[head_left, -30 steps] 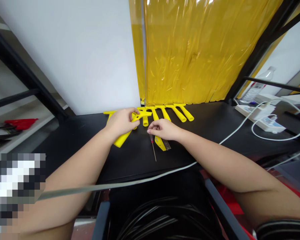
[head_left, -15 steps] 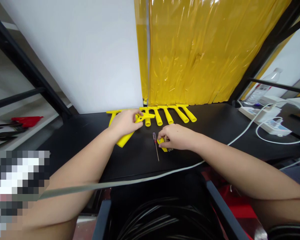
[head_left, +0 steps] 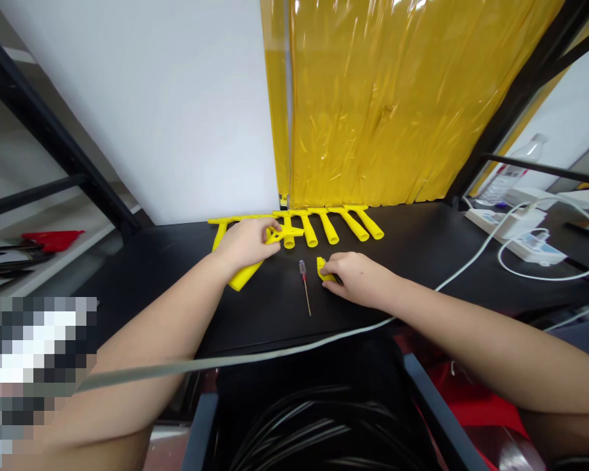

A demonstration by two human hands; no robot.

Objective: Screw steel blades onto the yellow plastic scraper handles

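My left hand (head_left: 248, 245) is closed on a yellow plastic handle (head_left: 246, 276), whose tubular end points toward me and whose forked end sticks out past my fingers. Pinched in my right hand (head_left: 352, 275) is a small yellow plastic piece (head_left: 321, 264), low over the black table or touching it; a dark part beside it is mostly hidden by the fingers. Between my hands lies a screwdriver (head_left: 303, 277) with a clear and red grip, its shaft toward me. Several more yellow handles (head_left: 329, 227) form a row at the back edge, one of them partly behind my left hand.
A white cable (head_left: 324, 341) crosses in front along the table (head_left: 269, 320). White power strips (head_left: 525, 242) and a plastic bottle (head_left: 513, 170) stand at the right. Behind the row are a white panel (head_left: 177, 118) and a yellow plastic curtain (head_left: 373, 104).
My right hand has shifted slightly right and toward me with the small yellow piece, away from the screwdriver. My left hand stays on the handle.
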